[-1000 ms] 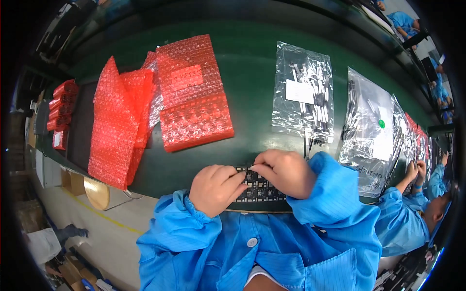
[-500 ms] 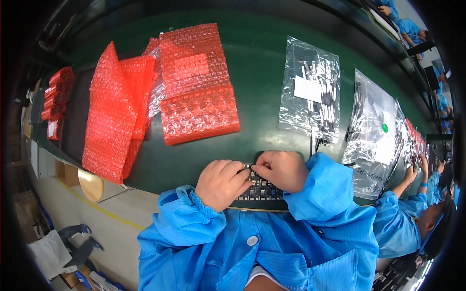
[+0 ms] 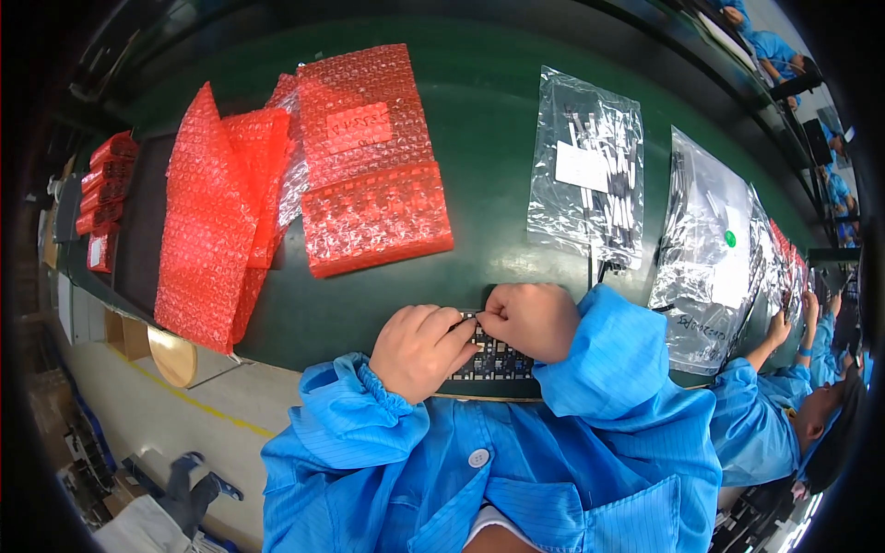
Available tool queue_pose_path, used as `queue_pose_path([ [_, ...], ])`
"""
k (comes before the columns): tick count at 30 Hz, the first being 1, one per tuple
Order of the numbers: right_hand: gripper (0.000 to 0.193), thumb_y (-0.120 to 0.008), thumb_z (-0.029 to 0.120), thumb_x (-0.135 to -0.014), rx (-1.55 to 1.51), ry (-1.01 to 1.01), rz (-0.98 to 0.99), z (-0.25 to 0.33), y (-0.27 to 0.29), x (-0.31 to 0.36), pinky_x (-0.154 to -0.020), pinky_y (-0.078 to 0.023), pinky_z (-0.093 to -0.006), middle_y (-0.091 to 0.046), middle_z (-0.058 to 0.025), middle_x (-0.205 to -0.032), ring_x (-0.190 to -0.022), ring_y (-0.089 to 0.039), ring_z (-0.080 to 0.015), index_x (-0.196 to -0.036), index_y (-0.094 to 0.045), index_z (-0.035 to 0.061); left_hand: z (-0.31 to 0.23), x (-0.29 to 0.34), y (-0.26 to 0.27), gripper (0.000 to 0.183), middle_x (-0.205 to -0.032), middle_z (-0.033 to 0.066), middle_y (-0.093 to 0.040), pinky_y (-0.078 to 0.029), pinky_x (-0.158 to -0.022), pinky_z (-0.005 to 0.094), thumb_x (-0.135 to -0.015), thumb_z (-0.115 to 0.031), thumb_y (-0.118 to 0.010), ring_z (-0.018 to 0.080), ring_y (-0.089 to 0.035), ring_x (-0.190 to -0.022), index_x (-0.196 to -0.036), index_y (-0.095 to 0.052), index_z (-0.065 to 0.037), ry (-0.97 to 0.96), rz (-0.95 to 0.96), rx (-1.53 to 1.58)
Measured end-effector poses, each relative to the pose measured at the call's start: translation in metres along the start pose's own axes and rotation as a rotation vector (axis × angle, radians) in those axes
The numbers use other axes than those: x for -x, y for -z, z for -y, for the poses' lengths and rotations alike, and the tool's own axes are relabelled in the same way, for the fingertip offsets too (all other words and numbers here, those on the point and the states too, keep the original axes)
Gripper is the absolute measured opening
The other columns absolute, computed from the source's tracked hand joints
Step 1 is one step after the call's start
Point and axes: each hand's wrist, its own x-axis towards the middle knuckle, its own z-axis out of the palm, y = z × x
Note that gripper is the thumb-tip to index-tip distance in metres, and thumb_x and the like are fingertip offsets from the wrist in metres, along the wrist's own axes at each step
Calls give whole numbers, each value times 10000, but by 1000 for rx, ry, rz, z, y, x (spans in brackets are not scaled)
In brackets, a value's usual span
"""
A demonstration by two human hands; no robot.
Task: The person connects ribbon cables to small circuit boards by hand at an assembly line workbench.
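Black circuit-board panel (image 3: 496,359) lies under curled hands, left hand (image 3: 419,350) at its left, right hand (image 3: 535,321) at its upper right; whether they pinch anything, I cannot tell.

Left fingers (image 3: 437,324) beside right fingers (image 3: 496,302)

A dark, flat circuit board (image 3: 498,362) with rows of small pale parts lies at the near edge of the green surface (image 3: 489,221), partly covered by the left hand (image 3: 419,352) and right hand (image 3: 533,321).
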Motion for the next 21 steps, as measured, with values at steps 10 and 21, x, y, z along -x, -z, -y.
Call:
queue_pose_path([
  [10, 155, -642, 244, -711, -4, -10, 70, 1, 5, -3, -560, -500, -378, -629, -104, -651, -588, -619, -276, -698, -653, 89, -1, 1, -1, 297, -898, 71, -569, -454, -701, 365, -620, -129, -726, 250, -552, -808, -884, -622, -41, 1, 13, -11],
  [21, 154, -632, 234, -717, 34, -37, 95, 6, 6, -6, -572, -500, -385, -628, -107, -649, -592, -618, -286, -684, -645, 85, -1, -3, 1, 287, -890, 75, -565, -454, -696, 366, -610, -125, -724, 252, -550, -793, -864, -619, -44, 10, 41, -9],
])
